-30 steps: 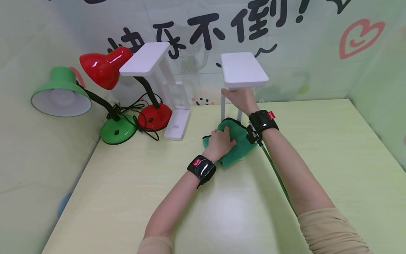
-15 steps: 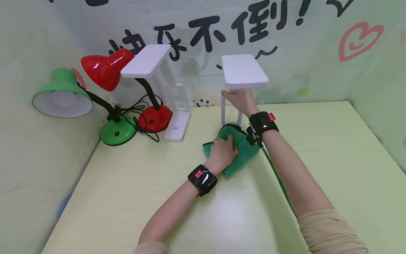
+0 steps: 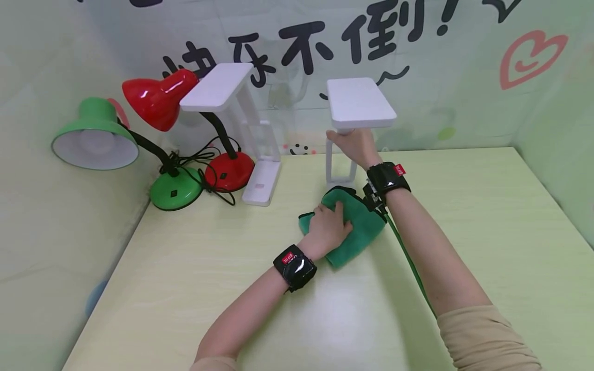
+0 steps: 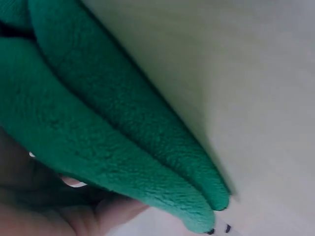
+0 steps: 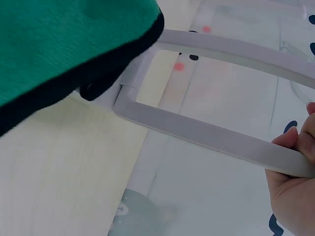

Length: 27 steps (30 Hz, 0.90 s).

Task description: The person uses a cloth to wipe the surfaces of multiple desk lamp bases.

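A white desk lamp [image 3: 362, 102] with an open rectangular stem stands at the middle back of the table. My right hand [image 3: 358, 147] grips its stem [image 5: 206, 132] just under the lamp head; the right wrist view shows the fingers around one side bar. In front of the stem, my left hand [image 3: 327, 229] holds a green cloth [image 3: 364, 229] with black edging. The cloth covers the lamp's base. In the left wrist view the cloth [image 4: 98, 137] is folded, with fingers [image 4: 78, 216] partly hidden behind it.
Left of the cloth stand another white lamp [image 3: 260, 183], a red lamp [image 3: 160, 100] and a green lamp [image 3: 174, 189], with tangled black cords [image 3: 204, 180] between them. A lettered wall [image 3: 297, 123] bounds the table's back. A green cable [image 3: 406, 252] runs along the right forearm.
My left hand has drawn the cloth towards me, away from the stem, and more of the stem's lower end shows. The right hand keeps its grip in the same place.
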Each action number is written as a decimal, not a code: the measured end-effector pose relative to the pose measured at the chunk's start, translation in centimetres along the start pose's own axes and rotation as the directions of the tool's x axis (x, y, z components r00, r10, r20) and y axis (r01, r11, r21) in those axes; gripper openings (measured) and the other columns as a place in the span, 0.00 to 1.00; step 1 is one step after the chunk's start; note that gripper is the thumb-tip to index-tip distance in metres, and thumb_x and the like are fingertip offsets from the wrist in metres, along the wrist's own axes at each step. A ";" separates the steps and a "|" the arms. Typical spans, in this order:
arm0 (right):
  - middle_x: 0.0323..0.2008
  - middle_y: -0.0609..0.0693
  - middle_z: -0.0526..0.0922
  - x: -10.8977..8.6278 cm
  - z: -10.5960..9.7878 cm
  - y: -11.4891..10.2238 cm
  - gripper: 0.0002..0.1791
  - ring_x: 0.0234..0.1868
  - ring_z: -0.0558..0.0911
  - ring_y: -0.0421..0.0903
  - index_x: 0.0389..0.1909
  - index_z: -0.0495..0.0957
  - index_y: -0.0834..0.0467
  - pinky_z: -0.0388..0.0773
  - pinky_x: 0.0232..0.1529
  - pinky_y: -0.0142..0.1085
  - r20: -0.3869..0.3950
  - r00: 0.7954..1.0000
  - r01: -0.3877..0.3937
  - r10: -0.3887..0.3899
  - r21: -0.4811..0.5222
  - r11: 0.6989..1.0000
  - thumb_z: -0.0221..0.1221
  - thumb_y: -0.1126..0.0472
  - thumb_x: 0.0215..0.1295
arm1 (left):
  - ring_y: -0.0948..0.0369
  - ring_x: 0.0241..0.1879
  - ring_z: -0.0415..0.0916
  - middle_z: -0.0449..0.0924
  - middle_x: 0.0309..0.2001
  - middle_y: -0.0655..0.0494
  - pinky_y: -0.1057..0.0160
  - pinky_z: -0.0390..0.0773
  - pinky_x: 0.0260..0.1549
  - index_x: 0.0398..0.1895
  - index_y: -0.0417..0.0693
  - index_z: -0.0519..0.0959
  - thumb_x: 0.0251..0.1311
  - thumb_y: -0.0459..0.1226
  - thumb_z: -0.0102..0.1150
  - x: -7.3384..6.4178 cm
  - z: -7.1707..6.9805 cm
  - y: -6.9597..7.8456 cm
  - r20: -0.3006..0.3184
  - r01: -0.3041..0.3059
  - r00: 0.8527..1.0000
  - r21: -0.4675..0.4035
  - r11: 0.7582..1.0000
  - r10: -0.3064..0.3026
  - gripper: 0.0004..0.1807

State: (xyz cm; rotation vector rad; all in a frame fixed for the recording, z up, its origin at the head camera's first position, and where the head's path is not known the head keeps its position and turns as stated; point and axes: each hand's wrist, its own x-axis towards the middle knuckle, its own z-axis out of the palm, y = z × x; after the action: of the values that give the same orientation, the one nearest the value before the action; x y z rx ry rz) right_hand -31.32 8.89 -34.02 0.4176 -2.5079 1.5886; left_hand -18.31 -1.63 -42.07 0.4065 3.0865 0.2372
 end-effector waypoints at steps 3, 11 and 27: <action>0.50 0.59 0.75 0.0 0.0 0.0 0.22 0.50 0.73 0.49 0.54 0.69 0.63 0.71 0.55 0.46 -0.003 1.000 -0.019 0.019 0.002 1.000 0.59 0.57 0.63 | 0.44 0.48 0.76 0.76 0.50 0.30 0.52 0.82 0.35 0.64 0.40 0.66 0.66 0.49 0.49 1.2 -0.1 -0.8 -0.002 -0.002 1.000 -0.060 0.998 0.002 0.29; 0.58 0.59 0.73 -0.1 0.0 0.0 0.27 0.58 0.73 0.50 0.60 0.66 0.62 0.70 0.59 0.48 0.002 0.999 -0.033 0.033 0.010 0.999 0.60 0.57 0.62 | 0.41 0.54 0.74 0.71 0.57 0.28 0.51 0.82 0.41 0.66 0.41 0.65 0.67 0.49 0.47 1.7 -0.1 -1.4 0.014 -0.012 1.000 -0.060 0.998 0.013 0.29; 0.51 0.59 0.76 0.0 0.0 0.1 0.23 0.52 0.74 0.50 0.55 0.69 0.63 0.71 0.55 0.46 -0.008 1.000 0.015 -0.015 -0.005 1.000 0.60 0.60 0.62 | 0.48 0.39 0.78 0.79 0.35 0.39 0.58 0.81 0.25 0.62 0.41 0.67 0.57 0.38 0.58 -3.3 -0.3 -0.8 0.023 -0.139 0.990 0.000 0.990 0.139 0.29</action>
State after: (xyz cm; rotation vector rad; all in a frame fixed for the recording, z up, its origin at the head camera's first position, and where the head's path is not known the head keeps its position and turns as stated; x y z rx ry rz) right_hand -31.37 8.97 -34.08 0.4280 -2.4962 1.5750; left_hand -15.32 -3.29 -41.94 0.6212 3.0393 0.2312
